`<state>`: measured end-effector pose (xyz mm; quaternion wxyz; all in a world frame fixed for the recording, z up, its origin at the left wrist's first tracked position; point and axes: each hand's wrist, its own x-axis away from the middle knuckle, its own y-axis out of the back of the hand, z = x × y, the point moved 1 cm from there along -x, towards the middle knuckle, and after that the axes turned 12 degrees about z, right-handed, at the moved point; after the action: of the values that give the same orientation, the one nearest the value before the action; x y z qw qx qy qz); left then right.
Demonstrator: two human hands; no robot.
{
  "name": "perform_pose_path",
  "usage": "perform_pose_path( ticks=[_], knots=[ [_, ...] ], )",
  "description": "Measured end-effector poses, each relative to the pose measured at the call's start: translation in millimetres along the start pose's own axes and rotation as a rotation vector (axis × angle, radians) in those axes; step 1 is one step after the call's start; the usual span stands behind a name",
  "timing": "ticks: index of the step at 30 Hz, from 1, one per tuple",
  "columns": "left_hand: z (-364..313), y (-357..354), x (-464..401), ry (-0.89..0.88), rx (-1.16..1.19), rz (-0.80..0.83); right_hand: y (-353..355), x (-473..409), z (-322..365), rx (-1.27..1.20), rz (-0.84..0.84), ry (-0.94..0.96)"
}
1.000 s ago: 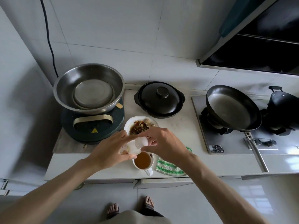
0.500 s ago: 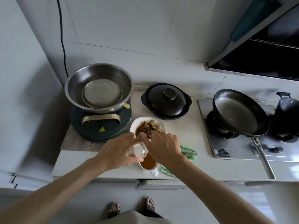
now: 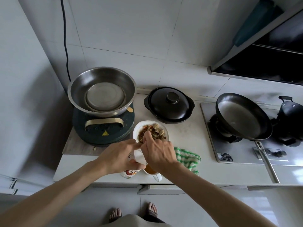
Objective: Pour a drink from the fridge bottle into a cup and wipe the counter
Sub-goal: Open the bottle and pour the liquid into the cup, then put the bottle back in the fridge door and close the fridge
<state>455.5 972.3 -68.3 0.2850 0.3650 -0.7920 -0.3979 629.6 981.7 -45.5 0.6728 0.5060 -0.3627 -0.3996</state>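
Observation:
A white bottle with a printed label stands upright near the counter's front edge. My left hand is wrapped around its body. My right hand is closed over the bottle's top, and the cap is hidden under its fingers. Right beside the bottle stands a white cup holding brown drink, mostly covered by my right wrist, its handle pointing toward me. A green-and-white striped cloth lies on the counter to the right of the cup.
A white plate of cooked food sits just behind my hands. A steel basin rests on a dark cooker at the left. Behind sits a lidded black pot; on the stove at right, a frying pan.
My right hand has come down onto the bottle's top, hiding the white cap it held above the cup. The bottle now stands upright beside the cup. The camera view has shifted slightly.

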Motion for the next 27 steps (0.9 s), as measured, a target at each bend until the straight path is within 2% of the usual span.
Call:
perform_pose_path(
  ticks=[5,8,9,13,15,18,21,25,27],
  knots=[
    [6.0,-3.2,9.2,0.064,-0.232,-0.16,0.8,-0.8,4.1,-0.096,0.065,-0.006],
    [13.7,0.8,21.6,0.173,-0.365,-0.267,3.7,14.0,9.9,-0.095,-0.027,-0.052],
    [17.7,0.4,31.7,0.233,-0.371,-0.311,1.1,17.7,17.4,-0.076,-0.036,-0.012],
    [17.5,-2.5,56.1,0.336,-0.202,-0.403,-3.6,14.8,42.6,-0.195,0.101,0.116],
    [17.8,-3.5,75.9,0.457,-0.073,-0.451,-2.3,4.5,59.8,-0.235,0.163,0.181],
    [18.1,-9.5,129.0,0.693,0.066,-0.653,-7.6,-10.3,95.5,-0.234,0.313,0.375],
    [8.5,-20.1,195.9,0.894,0.228,-0.884,-22.5,-18.7,140.5,-0.151,0.386,0.608],
    [-25.2,-39.1,312.1,1.19,0.154,-1.066,-47.9,0.6,240.8,-0.134,0.523,0.922],
    [-51.0,-53.9,370.2,1.404,0.108,-1.075,-60.3,28.6,298.6,-0.108,0.571,1.105]
  ],
)
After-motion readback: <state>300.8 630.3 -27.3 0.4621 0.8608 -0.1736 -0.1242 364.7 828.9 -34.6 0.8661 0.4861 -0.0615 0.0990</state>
